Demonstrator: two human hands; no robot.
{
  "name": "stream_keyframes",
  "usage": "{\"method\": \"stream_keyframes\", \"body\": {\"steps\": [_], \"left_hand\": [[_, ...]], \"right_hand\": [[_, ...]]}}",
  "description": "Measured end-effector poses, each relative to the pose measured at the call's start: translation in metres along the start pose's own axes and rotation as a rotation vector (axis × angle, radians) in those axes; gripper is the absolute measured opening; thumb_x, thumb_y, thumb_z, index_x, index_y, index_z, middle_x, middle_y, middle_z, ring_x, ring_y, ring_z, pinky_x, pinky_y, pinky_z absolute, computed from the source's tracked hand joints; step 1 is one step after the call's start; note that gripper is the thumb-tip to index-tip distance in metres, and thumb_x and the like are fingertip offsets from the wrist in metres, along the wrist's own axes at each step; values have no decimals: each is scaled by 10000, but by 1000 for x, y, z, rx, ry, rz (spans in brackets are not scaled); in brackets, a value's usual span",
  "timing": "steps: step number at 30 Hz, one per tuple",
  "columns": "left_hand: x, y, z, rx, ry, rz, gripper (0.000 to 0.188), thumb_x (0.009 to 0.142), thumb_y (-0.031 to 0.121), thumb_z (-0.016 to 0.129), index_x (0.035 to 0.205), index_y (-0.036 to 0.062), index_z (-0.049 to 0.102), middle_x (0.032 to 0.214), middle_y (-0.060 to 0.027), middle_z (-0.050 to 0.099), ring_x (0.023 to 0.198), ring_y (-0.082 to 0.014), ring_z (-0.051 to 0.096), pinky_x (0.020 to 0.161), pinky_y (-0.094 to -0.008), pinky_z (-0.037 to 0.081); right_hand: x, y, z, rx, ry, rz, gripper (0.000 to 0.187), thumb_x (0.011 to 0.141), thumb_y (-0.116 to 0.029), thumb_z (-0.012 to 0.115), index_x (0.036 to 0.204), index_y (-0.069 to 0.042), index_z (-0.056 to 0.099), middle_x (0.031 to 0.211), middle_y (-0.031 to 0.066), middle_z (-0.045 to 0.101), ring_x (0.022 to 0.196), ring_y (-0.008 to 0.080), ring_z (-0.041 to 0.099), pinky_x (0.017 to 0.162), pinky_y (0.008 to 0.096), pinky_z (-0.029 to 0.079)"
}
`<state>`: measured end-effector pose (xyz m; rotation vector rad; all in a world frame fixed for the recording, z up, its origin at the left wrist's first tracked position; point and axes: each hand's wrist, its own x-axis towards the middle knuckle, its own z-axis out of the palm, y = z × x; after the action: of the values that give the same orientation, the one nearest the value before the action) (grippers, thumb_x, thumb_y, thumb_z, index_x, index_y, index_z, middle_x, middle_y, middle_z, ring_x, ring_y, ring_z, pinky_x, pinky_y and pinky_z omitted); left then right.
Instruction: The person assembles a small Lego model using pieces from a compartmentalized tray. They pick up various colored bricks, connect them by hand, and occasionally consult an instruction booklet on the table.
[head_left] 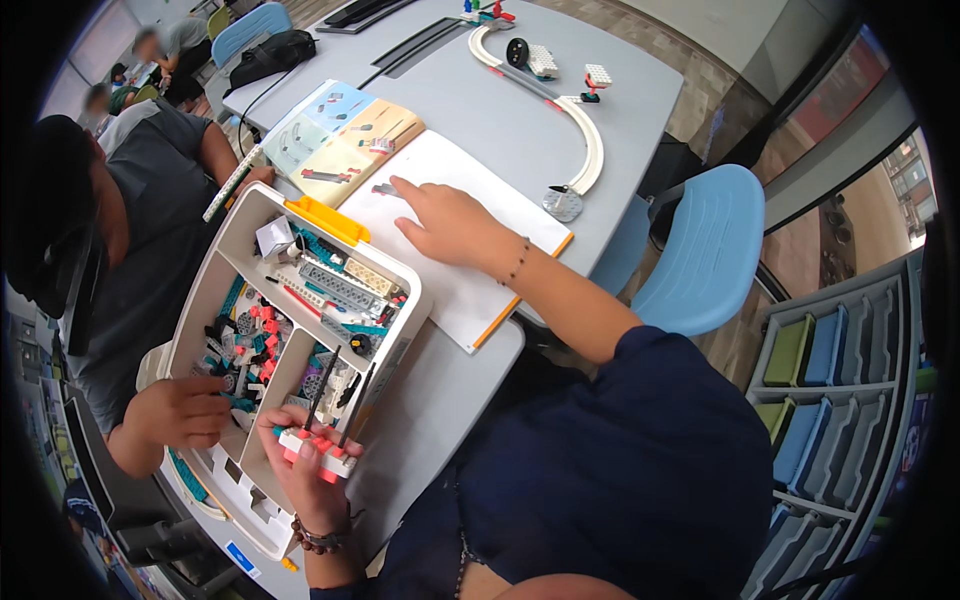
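Observation:
My left hand [305, 478] is closed around a brick assembly [322, 452] of coral and white pieces, from which two long black axles stand up. It is held over the near right edge of a white sorting bin [408, 300]. Above an open instruction booklet [478, 180], my right hand [452, 228] is empty, its index finger stretched out to a small grey part drawing [383, 189] on the white page. Coral, teal, grey and black pieces [262, 345] fill the bin's compartments, with long beams and a red axle in the far one.
A co-worker [160, 190] at the left has one hand [180, 425] over the bin and another near a white beam [235, 185]. A curved white track model [590, 150] stands on the grey table. Blue chairs [700, 250] and a drawer rack [830, 400] are at the right.

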<state>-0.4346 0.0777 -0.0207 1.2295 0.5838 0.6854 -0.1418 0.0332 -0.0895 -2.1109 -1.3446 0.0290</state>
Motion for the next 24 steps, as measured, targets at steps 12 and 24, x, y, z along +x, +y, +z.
{"method": "stream_keyframes", "body": {"steps": [12, 24], "left_hand": [[1, -1, 3, -20, 13, -9, 409, 743, 197, 570, 1063, 101, 333, 875, -31, 398, 684, -97, 485, 520, -246, 467], [6, -5, -1, -68, 67, -37, 471, 720, 206, 604, 1070, 83, 315, 840, -59, 394, 621, -141, 513, 496, -302, 514]], "right_hand": [[-26, 84, -200, 177, 648, 136, 319, 783, -231, 594, 1050, -56, 589, 656, 2, 544, 610, 63, 477, 563, 227, 416], [135, 235, -185, -397, -232, 590, 714, 653, -387, 651, 1263, -121, 392, 1105, 158, 528, 803, 240, 575, 617, 331, 472]]}}
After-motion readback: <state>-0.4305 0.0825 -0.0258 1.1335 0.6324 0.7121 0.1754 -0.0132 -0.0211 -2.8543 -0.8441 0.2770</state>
